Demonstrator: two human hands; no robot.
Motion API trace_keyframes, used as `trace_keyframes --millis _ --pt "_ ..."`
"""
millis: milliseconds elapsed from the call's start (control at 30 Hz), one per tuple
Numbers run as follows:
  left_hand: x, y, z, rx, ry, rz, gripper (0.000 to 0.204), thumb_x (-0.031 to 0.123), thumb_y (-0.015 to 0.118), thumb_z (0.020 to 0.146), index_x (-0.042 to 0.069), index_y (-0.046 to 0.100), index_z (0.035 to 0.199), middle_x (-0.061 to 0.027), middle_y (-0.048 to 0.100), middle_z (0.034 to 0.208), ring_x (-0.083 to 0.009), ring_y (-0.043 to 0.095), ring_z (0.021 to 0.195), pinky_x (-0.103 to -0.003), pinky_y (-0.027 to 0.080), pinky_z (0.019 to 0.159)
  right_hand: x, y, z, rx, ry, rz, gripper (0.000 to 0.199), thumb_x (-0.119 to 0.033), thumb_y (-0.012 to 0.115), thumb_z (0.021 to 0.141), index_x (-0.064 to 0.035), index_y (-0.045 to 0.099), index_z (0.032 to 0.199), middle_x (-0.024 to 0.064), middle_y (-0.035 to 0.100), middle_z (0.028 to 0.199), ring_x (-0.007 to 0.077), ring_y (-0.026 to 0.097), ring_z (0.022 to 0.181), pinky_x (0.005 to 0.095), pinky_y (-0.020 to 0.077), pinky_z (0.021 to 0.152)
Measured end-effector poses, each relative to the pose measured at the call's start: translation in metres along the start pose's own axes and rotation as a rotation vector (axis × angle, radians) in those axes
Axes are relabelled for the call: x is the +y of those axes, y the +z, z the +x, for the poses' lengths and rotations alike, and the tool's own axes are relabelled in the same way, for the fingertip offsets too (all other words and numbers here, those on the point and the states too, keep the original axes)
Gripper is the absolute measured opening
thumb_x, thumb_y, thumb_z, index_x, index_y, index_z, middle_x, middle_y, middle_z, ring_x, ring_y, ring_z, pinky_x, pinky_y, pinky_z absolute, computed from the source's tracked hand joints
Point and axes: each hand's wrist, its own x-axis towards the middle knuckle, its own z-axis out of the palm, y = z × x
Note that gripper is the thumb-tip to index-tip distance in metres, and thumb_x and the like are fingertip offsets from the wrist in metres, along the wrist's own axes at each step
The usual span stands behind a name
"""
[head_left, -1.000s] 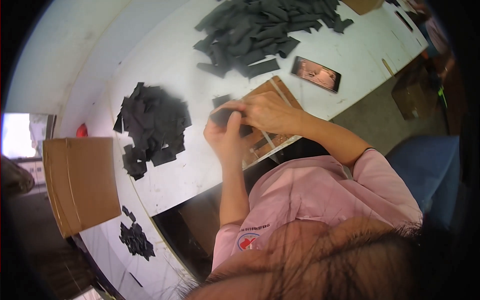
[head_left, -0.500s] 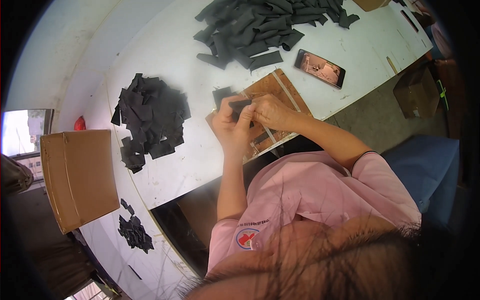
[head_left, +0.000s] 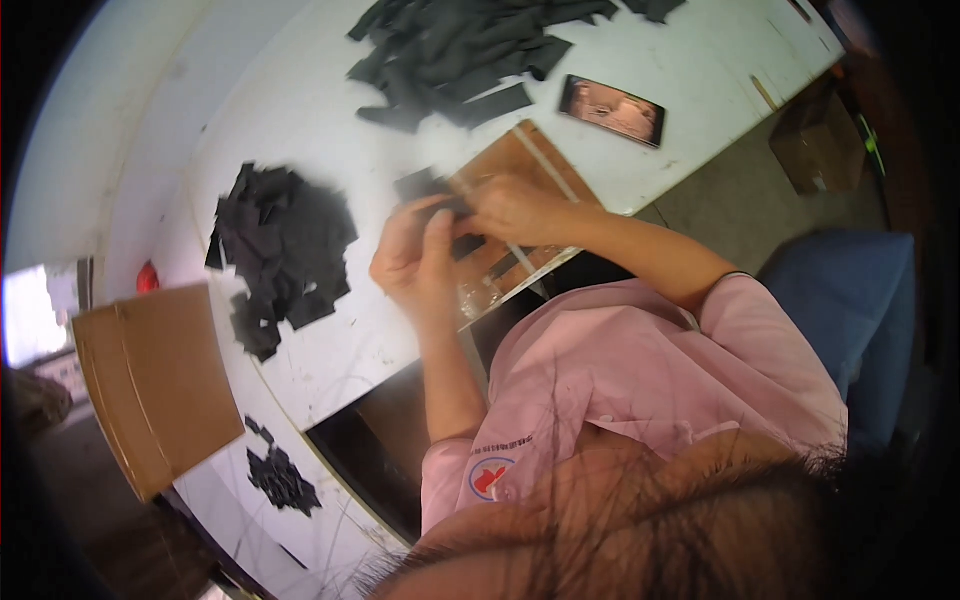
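Note:
My left hand (head_left: 412,255) is closed round a small piece of black fabric (head_left: 450,207), with its thumb pressed along it. The fingers of my right hand (head_left: 518,208) are bent together at the right end of the same piece; motion smears them a little. Both hands are over the near left part of a brown wooden board (head_left: 532,155) with pale strips across it. Just past my left fingers, a flat black piece (head_left: 418,183) lies by the board's left edge. Another dark strip, partly hidden, shows on the board below my hands.
A large heap of black fabric pieces (head_left: 450,50) covers the far table. Flat black pieces form a second pile (head_left: 285,245) at left, a smaller pile (head_left: 282,480) nearer. A phone (head_left: 612,110) lies right of the far heap. A cardboard box (head_left: 160,385) stands at far left.
The view has shifted, so the table things sit differently in the picture. My hands still hold the black piece together, with the right fingers drawn slightly away from the left thumb.

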Motion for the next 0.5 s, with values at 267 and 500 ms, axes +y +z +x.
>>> trace_keyframes --millis 267,500 --pt "-0.002 -0.005 0.001 0.065 0.196 -0.131 0.015 0.007 0.046 0.084 -0.004 0.053 0.092 -0.0127 0.058 0.083 -0.0163 0.052 0.077 -0.028 0.041 0.075 -0.021 -0.012 0.006 -0.092 -0.007 -0.075 0.034 -0.033 0.053 0.077 -0.0006 0.054 0.066 0.0149 0.051 0.059 0.0312 0.052 0.057 0.0385 0.0402 0.054" --pt "-0.006 -0.03 0.005 0.14 0.084 -0.543 0.016 0.018 0.054 0.081 0.003 0.055 0.088 -0.0078 0.055 0.088 -0.0171 0.051 0.08 -0.032 0.041 0.081 -0.014 0.001 0.013 0.021 -0.173 -0.075 0.041 -0.037 0.052 0.077 0.0005 0.056 0.059 0.0161 0.053 0.054 0.0326 0.054 0.052 0.0383 0.0422 0.048"
